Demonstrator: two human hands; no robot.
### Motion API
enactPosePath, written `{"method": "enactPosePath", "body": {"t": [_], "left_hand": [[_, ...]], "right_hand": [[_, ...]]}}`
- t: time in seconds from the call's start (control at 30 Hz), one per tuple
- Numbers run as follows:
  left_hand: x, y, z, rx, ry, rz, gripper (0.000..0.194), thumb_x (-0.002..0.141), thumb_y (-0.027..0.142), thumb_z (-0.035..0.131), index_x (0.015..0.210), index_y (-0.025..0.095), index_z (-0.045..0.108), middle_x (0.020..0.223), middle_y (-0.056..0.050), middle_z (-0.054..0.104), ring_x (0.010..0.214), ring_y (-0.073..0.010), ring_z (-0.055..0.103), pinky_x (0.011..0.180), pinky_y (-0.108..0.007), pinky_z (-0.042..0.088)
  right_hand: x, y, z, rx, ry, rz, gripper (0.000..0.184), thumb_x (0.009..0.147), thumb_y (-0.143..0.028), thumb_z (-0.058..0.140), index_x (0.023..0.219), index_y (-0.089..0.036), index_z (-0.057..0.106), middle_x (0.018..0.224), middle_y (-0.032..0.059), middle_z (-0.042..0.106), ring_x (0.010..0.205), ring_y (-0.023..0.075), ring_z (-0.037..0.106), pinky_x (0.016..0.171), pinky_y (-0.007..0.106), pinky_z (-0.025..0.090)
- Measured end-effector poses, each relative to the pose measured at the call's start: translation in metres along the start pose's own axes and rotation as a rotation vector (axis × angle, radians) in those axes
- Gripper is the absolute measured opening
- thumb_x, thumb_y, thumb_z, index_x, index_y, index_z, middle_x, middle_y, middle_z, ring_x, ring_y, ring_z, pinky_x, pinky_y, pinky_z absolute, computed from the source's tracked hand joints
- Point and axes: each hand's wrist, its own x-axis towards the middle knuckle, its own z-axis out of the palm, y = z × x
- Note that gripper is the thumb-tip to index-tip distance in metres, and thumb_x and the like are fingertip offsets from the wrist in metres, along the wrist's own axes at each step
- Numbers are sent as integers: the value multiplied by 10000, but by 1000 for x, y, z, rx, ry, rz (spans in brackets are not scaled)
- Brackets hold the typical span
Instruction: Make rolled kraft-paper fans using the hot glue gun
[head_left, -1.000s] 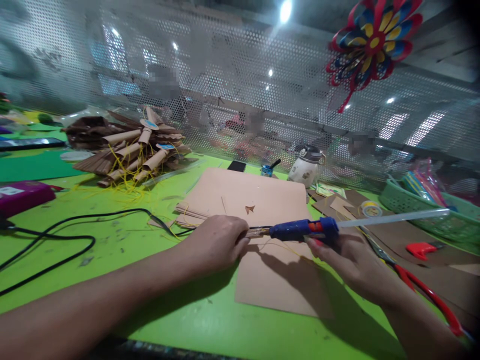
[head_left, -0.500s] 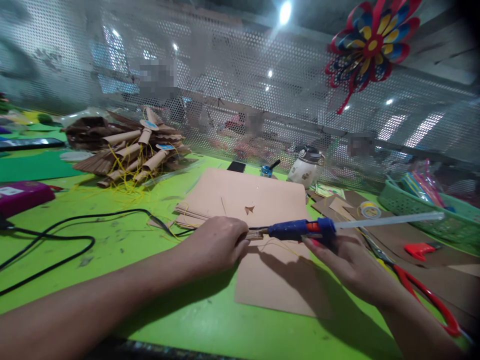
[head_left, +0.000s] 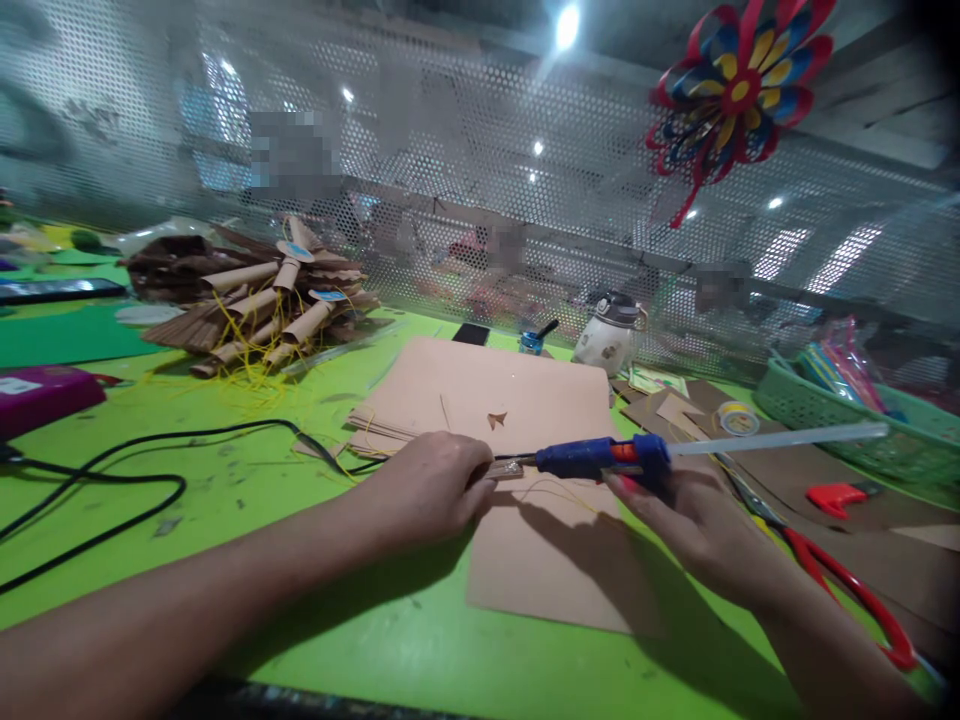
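Seemingly for steady aim, the left hand (head_left: pixel 435 485) pinches a small, shiny brownish strip (head_left: pixel 511 469) over flat tan paper (head_left: pixel 555 585); the right hand (head_left: pixel 701 525) grips a blue plastic glue gun (head_left: pixel 577 458) pointing at it.

A bright green table (head_left: pixel 360 650), specked with dark marks, fills the lower view. Flat at its center is a stack of large tan paper (head_left: pixel 502 375), with a narrower tan sheet (head_left: pixel 555 580) reaching toward the near edge. At back left sits a heap of pleated brown paper (head_left: pixel 247 315) with yellow strings; nearer, a purple box (head_left: pixel 49 398) and a looping black cord (head_left: pixel 180 480). Along the back are a black flat object (head_left: pixel 471 334), a small blue jar (head_left: pixel 531 343) and a pale lidded bottle (head_left: pixel 604 338). Brown sheets (head_left: pixel 892 570) cover the right side.
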Motion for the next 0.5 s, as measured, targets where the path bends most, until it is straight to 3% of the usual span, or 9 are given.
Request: {"method": "enactPosePath", "body": {"t": [0.5], "left_hand": [[1,-4,1,-1,16,20,263,864,269,423,665,180,570,633,-52,598,537,-137,467,524,-288,258]], "right_hand": [[-2,5,-2,-48,-18,-8,403,916,-462,439,676,-186,608,604,26,586,582,166,535,540,277,419]]}}
